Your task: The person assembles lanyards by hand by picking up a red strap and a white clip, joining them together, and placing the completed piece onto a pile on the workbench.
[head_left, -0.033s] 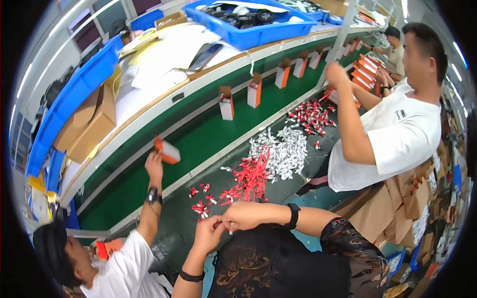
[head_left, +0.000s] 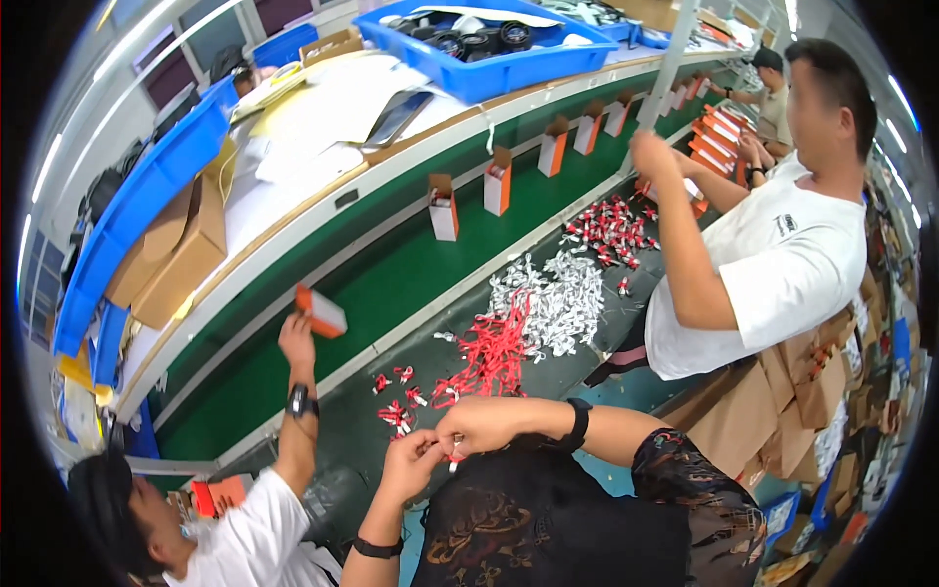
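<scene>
My left hand (head_left: pixel 412 464) and my right hand (head_left: pixel 481 423) meet in front of my black shirt, fingertips pinched together. Between them shows a small red-and-white cord (head_left: pixel 454 457), mostly hidden by the fingers. Just beyond my hands, on the dark work surface, lie several small tied red-and-white cord bundles (head_left: pixel 396 417). A heap of loose red cords (head_left: pixel 489 354) is farther off, next to a larger heap of white cords (head_left: pixel 553 298). Beyond these sits a pile of red-and-white bundles (head_left: pixel 614 231).
A green conveyor belt (head_left: pixel 391 279) carries several open white-and-orange boxes (head_left: pixel 444 215). At left, a co-worker's hand (head_left: pixel 296 338) holds one such box (head_left: pixel 322 312). Another co-worker (head_left: pixel 773 254) stands at right. Blue trays (head_left: pixel 479 78) rest on the shelf above; cardboard boxes (head_left: pixel 753 421) lie at right.
A little more of the cord shows below my fingertips. The left co-worker's hand and box have shifted slightly left; my hands have barely moved.
</scene>
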`<action>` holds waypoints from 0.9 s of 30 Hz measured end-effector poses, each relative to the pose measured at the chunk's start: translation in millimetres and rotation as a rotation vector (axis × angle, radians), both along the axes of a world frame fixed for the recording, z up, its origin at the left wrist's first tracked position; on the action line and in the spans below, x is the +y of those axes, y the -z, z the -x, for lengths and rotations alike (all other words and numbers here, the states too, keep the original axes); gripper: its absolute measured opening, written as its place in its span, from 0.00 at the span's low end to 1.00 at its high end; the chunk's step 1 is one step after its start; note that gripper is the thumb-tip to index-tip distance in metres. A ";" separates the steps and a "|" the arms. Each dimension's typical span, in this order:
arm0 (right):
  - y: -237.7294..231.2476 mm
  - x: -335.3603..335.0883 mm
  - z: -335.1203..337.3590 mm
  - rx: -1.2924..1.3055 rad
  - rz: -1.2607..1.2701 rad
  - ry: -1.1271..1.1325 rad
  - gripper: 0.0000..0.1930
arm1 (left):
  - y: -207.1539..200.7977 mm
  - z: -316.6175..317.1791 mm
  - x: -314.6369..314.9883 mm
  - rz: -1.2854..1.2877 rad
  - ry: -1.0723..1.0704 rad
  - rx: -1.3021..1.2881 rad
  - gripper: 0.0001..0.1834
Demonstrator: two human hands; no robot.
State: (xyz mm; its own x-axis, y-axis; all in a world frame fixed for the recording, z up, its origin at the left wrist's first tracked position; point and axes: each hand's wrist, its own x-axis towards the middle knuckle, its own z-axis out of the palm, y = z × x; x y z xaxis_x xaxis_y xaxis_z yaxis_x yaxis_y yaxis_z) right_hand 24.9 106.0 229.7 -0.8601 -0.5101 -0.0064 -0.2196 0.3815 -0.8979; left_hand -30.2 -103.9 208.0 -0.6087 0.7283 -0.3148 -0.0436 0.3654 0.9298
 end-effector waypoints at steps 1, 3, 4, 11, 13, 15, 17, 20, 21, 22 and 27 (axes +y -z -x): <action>4.8 1.7 0.7 0.013 0.001 0.008 0.03 | 16.6 -2.3 -6.9 -0.180 -0.106 -0.316 0.06; 22.4 2.4 1.6 -0.508 0.722 0.067 0.04 | 18.5 -5.6 -1.1 -0.304 -0.155 -0.418 0.06; 25.9 0.9 2.3 -0.550 0.871 0.152 0.05 | 9.6 -9.6 8.3 -0.425 -0.359 -0.652 0.05; 13.6 -11.1 15.6 0.907 -0.332 0.540 0.06 | -1.3 3.5 49.2 -0.631 -0.760 -1.007 0.09; 21.0 -14.5 11.3 0.870 -0.402 0.529 0.10 | -8.9 10.8 48.5 -0.619 -0.771 -1.108 0.11; 19.2 -16.4 7.1 0.869 -0.575 0.422 0.09 | -3.8 16.6 43.3 -0.583 -0.608 -1.106 0.14; 16.4 -19.6 4.1 0.834 -0.574 0.383 0.12 | 17.2 16.8 39.9 -0.555 -0.666 -1.047 0.13; 15.4 -10.1 6.6 0.736 -0.381 0.343 0.13 | 19.0 16.3 46.6 -0.552 -0.689 -0.884 0.14; 18.4 -5.0 9.0 0.750 -0.224 0.452 0.15 | 13.7 17.2 48.5 -0.542 -0.708 -0.887 0.14; 19.4 -2.5 8.2 0.629 -0.113 0.566 0.16 | 9.8 18.5 49.6 -0.531 -0.623 -0.820 0.15; 17.9 7.5 15.5 0.063 0.401 0.768 0.23 | 12.6 21.7 60.1 -0.170 -0.210 -0.015 0.26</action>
